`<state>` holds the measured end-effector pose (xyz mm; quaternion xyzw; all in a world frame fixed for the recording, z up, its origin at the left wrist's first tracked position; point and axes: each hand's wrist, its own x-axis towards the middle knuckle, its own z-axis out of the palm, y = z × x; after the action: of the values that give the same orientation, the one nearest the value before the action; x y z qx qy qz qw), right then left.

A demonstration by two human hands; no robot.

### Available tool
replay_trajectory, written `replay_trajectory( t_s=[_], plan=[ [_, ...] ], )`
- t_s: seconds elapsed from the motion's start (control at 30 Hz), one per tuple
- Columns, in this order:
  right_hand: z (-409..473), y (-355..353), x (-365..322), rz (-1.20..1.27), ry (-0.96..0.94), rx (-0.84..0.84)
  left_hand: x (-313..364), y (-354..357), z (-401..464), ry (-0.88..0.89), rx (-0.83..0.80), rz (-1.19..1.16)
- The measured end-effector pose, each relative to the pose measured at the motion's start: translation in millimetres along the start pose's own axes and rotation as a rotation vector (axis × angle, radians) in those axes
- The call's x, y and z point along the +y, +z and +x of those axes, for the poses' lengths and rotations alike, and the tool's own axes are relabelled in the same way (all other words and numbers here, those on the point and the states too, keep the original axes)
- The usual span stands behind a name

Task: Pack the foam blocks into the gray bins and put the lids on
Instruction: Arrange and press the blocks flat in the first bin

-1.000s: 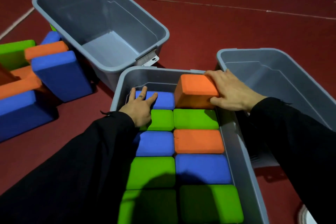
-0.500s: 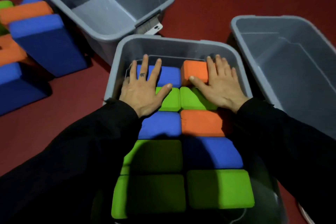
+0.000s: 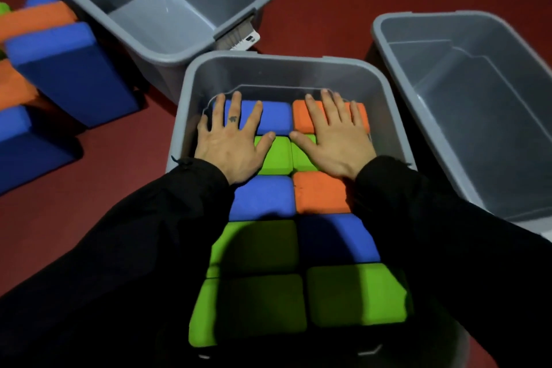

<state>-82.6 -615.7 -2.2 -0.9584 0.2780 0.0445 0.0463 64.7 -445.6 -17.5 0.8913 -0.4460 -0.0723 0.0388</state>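
Now the orange block (image 3: 330, 115) lies flat in the far right slot of the middle bin (image 3: 286, 64), level with the blue block (image 3: 270, 115) beside it. One second ago it stood tilted on its edge under the right hand; half a second ago it was down but partly covered by the fingers. The top layer of foam blocks (image 3: 263, 197) reads as two full columns, blue, green and orange, with no gap visible.

Right hand (image 3: 333, 143): grip wide, fingers straight and spread, palm pressing flat across the orange block and the green one nearer the bottom of the frame. It holds nothing. Left hand (image 3: 231, 146): likewise flat and spread, pressing the blue block and the green block below it. Since the earlier frame the left hand shifts little; the right goes from gripping the block's side to pressing on top.

Judgement: this bin looks full, and the press seats the layer below the rim so a lid can close. No lid is in view.

Outward: one empty gray bin (image 3: 167, 60) sits at the upper left of the frame, another empty bin (image 3: 388, 48) at the right. Loose blocks (image 3: 68, 69), blue and orange, wait on the red floor (image 3: 322, 9) at the left edge. Those go next, by my reading.
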Motion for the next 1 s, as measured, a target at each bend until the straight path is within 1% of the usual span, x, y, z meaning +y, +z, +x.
replay_trajectory(
  t_s=[0.1,0.13,0.17,0.2,0.23,0.27,0.3,0.33,0.37,0.43,0.47,0.5,0.53,0.6,0.67,0.7,0.77,0.83,0.93,0.97,1.0],
  plan=[
    [-4.9,-4.5,3.1,0.044,0.031,-0.081,2.0,-7.7,-5.6,-0.014,-0.013,-0.043],
    [-5.0,-11.9,4.3,0.1,0.062,-0.093,4.8,-11.0,-10.6,-0.046,0.007,-0.107],
    [-11.4,-18.9,3.0,0.21,0.114,-0.062,7.9,-13.6,-19.7,-0.109,0.034,-0.22],
    [-25.1,-26.4,1.3,0.414,0.2,0.016,11.2,-17.6,-33.9,-0.202,0.049,-0.386],
    [-46.8,-31.2,-1.8,0.681,0.283,0.116,13.2,-21.5,-51.7,-0.285,0.057,-0.573],
    [-77.5,-33.9,-4.2,0.937,0.306,0.203,13.4,-24.3,-73.2,-0.331,0.044,-0.722],
    [-116.4,-39.1,-8.0,1.016,0.273,0.243,12.1,-27.2,-97.1,-0.331,0.006,-0.806],
    [-154.7,-40.5,-8.9,0.935,0.179,0.227,8.9,-27.7,-122.5,-0.27,-0.058,-0.771],
    [-186.8,-41.8,-5.5,0.742,0.024,0.165,5.3,-28.0,-146.7,-0.126,-0.143,-0.608],
    [-231.5,-36.0,7.4,0.234,-0.278,-0.05,-0.8,-28.5,-183.8,0.248,-0.317,-0.177],
    [-242.1,-28.8,11.8,0.027,-0.332,-0.185,-2.3,-24.5,-194.4,0.386,-0.368,-0.009],
    [-245.0,-19.7,12.9,-0.13,-0.338,-0.261,-3.0,-17.9,-199.4,0.465,-0.393,0.103],
    [-242.2,-13.6,11.1,-0.219,-0.329,-0.278,-0.9,-13.5,-200.2,0.479,-0.395,0.157],
    [-228.8,-6.3,2.4,-0.286,-0.274,-0.269,4.4,-0.9,-201.5,0.403,-0.379,0.154],
    [-218.2,-5.3,-6.6,-0.289,-0.215,-0.346,10.9,4.8,-204.3,0.377,-0.223,0.117],
    [-215.2,-7.0,-11.0,-0.305,-0.191,-0.403,12.5,6.4,-205.1,0.362,-0.184,0.119],
    [-212.6,-9.6,-16.5,-0.325,-0.177,-0.456,10.4,11.9,-206.6,0.367,-0.185,0.136],
    [-215.5,-8.6,-17.9,-0.279,-0.177,-0.437,6.9,15.3,-206.9,0.404,-0.174,0.154],
    [-225.3,0.7,-18.2,-0.162,-0.14,-0.347,5.1,15.1,-206.4,0.36,-0.245,0.172],
    [-227.3,3.3,-17.9,-0.138,-0.134,-0.307,7.7,13.0,-207.1,0.379,-0.231,0.146],
    [-229.1,5.8,-16.6,-0.121,-0.134,-0.277,10.7,10.9,-206.4,0.4,-0.175,0.132]
  ],
)
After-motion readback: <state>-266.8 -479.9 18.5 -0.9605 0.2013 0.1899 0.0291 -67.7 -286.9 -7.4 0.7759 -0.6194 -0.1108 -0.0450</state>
